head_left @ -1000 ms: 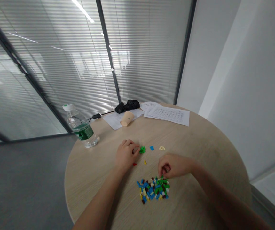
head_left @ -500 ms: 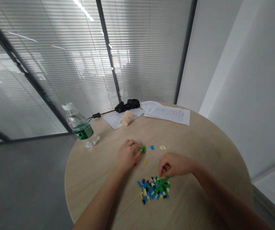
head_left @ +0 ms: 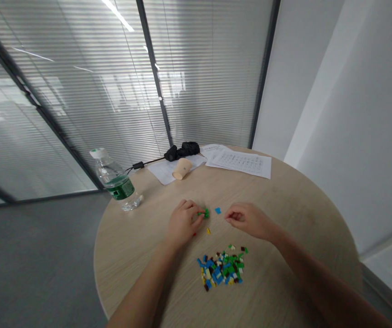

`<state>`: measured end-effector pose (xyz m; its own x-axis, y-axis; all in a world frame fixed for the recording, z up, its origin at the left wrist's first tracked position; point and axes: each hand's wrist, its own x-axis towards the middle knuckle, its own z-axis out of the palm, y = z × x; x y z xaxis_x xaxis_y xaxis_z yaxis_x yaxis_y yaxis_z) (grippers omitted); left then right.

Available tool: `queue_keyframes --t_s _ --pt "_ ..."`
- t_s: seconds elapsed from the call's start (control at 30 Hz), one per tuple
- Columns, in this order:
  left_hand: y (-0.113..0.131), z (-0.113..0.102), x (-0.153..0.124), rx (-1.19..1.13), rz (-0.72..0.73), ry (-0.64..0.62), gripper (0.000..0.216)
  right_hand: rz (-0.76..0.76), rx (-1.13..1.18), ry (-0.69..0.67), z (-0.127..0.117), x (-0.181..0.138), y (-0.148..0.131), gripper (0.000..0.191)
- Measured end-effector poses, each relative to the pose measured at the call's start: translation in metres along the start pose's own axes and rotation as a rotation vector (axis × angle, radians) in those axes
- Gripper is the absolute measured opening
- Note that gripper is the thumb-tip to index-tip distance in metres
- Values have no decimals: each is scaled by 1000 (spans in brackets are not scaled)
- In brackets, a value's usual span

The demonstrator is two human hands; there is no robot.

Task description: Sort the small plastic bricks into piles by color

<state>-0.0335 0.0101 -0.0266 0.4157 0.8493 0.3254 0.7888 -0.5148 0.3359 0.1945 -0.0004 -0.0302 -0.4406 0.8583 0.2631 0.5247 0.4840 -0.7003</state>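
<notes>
My left hand rests on the table with its thumb and forefinger closed about a small group of green toy bricks. Just below its fingers lie a yellow brick and a partly hidden red brick. My right hand is at the right of a blue brick, its fingertips pinched together; whatever they hold is too small or hidden to make out. The cream bricks on that side are covered by this hand. Nearer to me is a loose pile of mixed small bricks in blue, green, brown, yellow and white.
A water bottle stands at the left edge of the round wooden table. Toward the back are a tipped paper cup, a black bundle with a cable, and printed sheets. A glass partition with blinds rises behind.
My right hand has moved away from the brick pile, up the table toward the blue brick, fingers pinched. More of the pile's far edge now shows. My left hand has stayed at the green bricks.
</notes>
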Motion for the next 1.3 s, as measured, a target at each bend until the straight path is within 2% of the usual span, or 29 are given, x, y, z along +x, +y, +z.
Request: queue_keyframes --t_s 0.1,0.27,0.33,0.43,0.53,0.63,0.83,0.93,1.07,1.2,1.3 --pt "1 -2 0 3 -3 -25 20 -65 -46 75 4 2 5 11" --pt "0 -6 -1 54 3 -103 18 36 -90 151 12 7 5 7" --pt "-3 -9 -1 85 -34 -102 17 16 -162 127 14 12 -1 8" --pt "-9 -13 -1 110 -101 -77 16 -72 -331 21 18 25 -11 9" --pt "-14 -15 -1 116 -128 -60 16 -84 -440 -59 25 39 -16 10" --pt "-17 -14 -2 118 -124 -65 15 -61 -483 -63 34 50 -14 10" --pt "-15 -14 -2 52 -26 -95 16 -61 -500 -58 45 56 -10 9" --pt "-11 -16 -2 -21 30 -166 18 -66 -506 -59 44 56 -12 9" --pt "-2 -17 -4 -162 104 -322 18 -59 -469 -26 31 49 -20 10" --pt "8 -18 -9 -271 135 -504 17 -80 -417 -15 15 29 -27 13" --pt "12 -20 -12 -280 113 -629 16 -40 -335 16 13 11 -26 14"
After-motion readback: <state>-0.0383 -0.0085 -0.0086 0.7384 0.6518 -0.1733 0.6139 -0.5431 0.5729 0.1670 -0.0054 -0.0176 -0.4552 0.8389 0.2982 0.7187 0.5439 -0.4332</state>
